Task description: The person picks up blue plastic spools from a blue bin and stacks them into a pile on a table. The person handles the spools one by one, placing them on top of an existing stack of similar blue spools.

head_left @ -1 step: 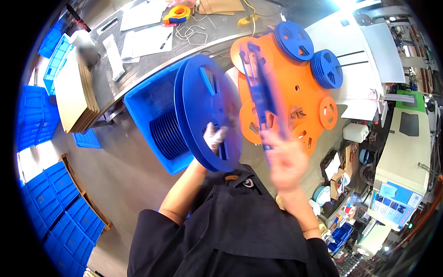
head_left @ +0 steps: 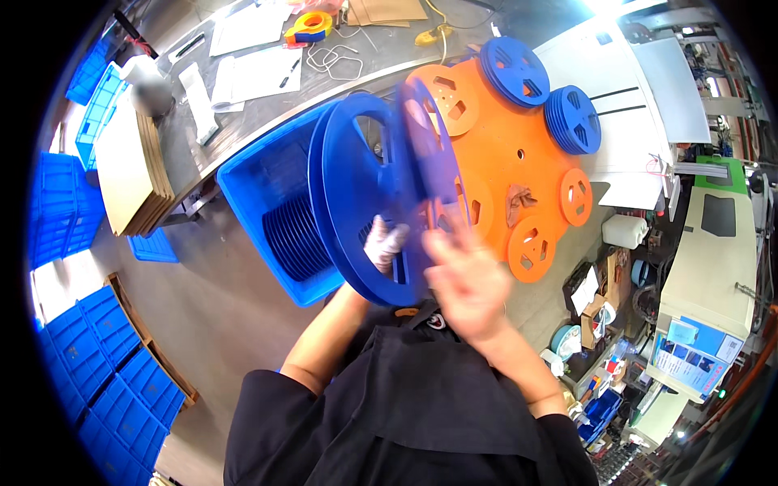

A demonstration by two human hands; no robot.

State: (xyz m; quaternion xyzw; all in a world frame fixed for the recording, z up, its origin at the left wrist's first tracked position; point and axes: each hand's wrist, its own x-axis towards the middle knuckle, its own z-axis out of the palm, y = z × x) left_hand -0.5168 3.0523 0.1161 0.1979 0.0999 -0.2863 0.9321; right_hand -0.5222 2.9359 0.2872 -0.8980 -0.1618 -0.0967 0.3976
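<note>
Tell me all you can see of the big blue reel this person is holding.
The big blue reel looks like plastic: round flat flanges with cut-out windows around a central hub. It stands on edge over a blue bin. The gloved left hand grips it near the hub; the bare right hand, blurred, is at its right flange.

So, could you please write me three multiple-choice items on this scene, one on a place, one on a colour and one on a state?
1. Where do the stacked blue reels sit?
A. In the blue bin
B. On the grey table
C. On the floor

2. What colour is the big disc under the small blue reels?
A. Green
B. Orange
C. White

3. What is the left hand doing?
A. Hanging free
B. Resting on paper
C. Gripping the large blue reel

Answers: 1 A, they stand on edge inside the bin; 2 B, it is plainly orange; 3 C, its white-gloved fingers are on the reel, beside the blurred right hand.
</note>
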